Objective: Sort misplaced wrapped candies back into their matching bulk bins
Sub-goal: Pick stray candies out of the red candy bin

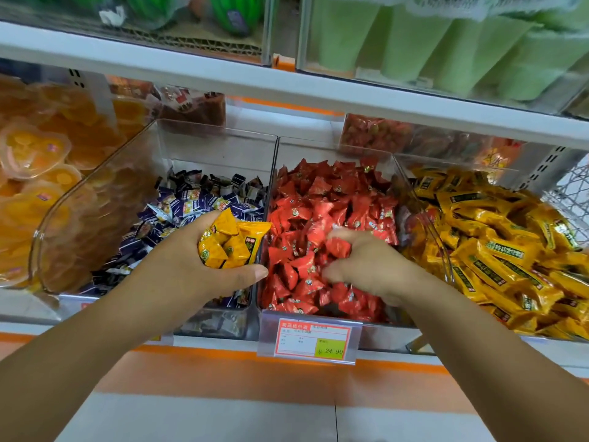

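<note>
Head view: the left hand (191,266) is cupped palm-up, fingers and thumb curled round a small heap of yellow candies (228,242). It hangs above the wall between the purple bin (95,202) and the red bin (334,148). The heap sits loose in the palm rather than being pinched. One longer pack with a dark green label stands at the outer edge, and several short pillow packs with a round green mark lie beside it.

These are probably light, crinkly foil packs with hard centres: not fragile, but slick against each other, so a tilted palm would likely spill them. A single piece is best pinched across its body or by a crimped end, and a handful is best kept cupped.

The right hand (366,269) is down in the red bin, fingers bent among the red candies (318,199). It is motion-blurred, so I cannot tell whether it has hold of one.

The long yellow pack looks like the stock in the yellow bin (441,250), far right and beyond the red bin. The short yellow packs are shaped more like the red ones, and I cannot tell which bin they belong in.

Purple candies (188,199) fill the bin under the left wrist. A price tag (314,341) hangs on the red bin's front.
</note>
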Available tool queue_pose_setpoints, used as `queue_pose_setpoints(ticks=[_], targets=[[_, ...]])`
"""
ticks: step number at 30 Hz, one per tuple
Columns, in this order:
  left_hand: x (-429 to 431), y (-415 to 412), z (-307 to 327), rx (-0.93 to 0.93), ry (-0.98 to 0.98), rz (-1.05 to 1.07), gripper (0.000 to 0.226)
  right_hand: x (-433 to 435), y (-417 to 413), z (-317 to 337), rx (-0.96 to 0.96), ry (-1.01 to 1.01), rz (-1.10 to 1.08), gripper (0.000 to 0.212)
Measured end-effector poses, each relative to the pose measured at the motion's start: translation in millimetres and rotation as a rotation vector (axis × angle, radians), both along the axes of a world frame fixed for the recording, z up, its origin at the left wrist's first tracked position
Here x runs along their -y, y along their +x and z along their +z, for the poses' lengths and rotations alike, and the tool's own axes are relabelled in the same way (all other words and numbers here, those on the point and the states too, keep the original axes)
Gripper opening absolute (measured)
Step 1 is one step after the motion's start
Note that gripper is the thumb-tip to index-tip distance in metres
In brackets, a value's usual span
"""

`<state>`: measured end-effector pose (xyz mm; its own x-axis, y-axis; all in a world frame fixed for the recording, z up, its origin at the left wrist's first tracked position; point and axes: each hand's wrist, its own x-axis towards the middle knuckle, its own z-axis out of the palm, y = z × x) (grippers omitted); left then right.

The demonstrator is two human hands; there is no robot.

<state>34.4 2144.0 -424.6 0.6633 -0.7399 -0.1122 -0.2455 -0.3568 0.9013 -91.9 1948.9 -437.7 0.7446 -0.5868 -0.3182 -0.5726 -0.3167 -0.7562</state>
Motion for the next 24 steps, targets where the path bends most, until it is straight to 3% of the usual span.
queue_pose_setpoints(ticks=[5,9,12,16,19,24], targets=[[0.8,0.3,0.5,0.001,0.01,0.011,0.091,16.9,15.4,31.6,0.304,-0.014,-0.12,0.024],[1.9,-2.5,3.2,-0.001,-0.009,0.02,0.079,26.4,30.5,41.6,0.388,-0.119,-0.194,0.014],[2.6,-3.4,5.2,-0.001,-0.02,0.007,0.057,27.5,41.6,41.0,0.407,-0.15,-0.168,0.029],[3.4,-3.6,7.5,-0.016,-0.036,-0.012,0.042,24.1,33.8,54.6,0.179,-0.231,0.112,0.066],[3.7,-1.6,6.4,-0.016,-0.027,-0.004,0.047,28.5,13.6,68.0,0.055,-0.329,0.205,0.063],[1.5,4.6,-1.6,-0.032,-0.011,0.007,0.079,40.2,-4.8,60.3,0.145,-0.414,-0.004,0.027]])
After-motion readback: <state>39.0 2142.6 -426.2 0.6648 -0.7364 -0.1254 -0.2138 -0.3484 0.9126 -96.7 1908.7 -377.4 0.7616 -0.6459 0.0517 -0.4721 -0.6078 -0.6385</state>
